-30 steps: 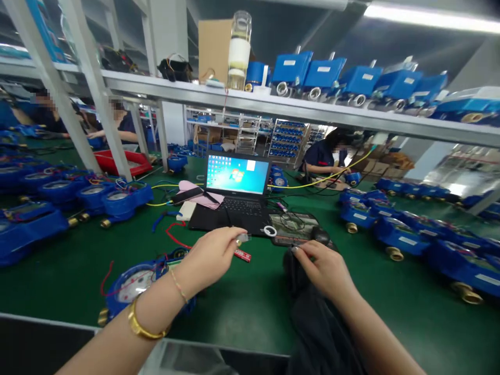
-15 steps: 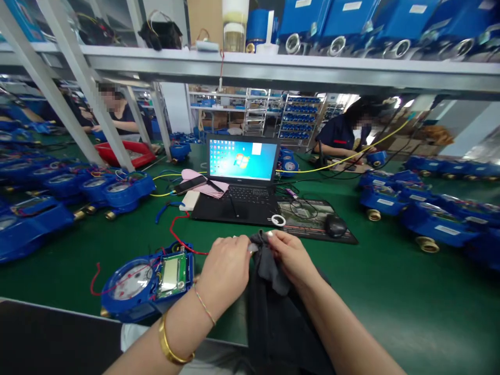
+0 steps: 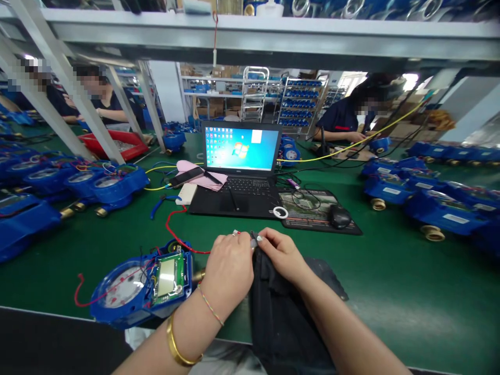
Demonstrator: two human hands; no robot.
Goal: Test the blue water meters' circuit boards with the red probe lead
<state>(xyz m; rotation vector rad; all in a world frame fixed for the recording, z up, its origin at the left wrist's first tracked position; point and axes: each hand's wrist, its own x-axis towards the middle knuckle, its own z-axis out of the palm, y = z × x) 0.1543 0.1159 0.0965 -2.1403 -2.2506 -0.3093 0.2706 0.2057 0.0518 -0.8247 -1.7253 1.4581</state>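
My left hand is closed, with its fingertips pinching the top edge of a black cloth. A red cable runs up to this hand, and a small white connector pokes out above its knuckles. Close beside it, my right hand is also closed on the gathered cloth, fingertips nearly touching the left ones. What lies between the fingertips is mostly hidden. Left of my hands rests a blue meter with its circuit board and display exposed and a loose red wire trailing off it.
An open laptop stands ahead, with a phone and pink paper to its left. A mouse is on a mat at right. Blue-handled pliers lie at left. Rows of blue meters flank both sides. A metal shelf crosses overhead; people sit beyond.
My view has tipped downward, so the shelf sits higher. The gathered cloth flap has dropped flatter under my right hand, and the white connector now shows above my left hand.
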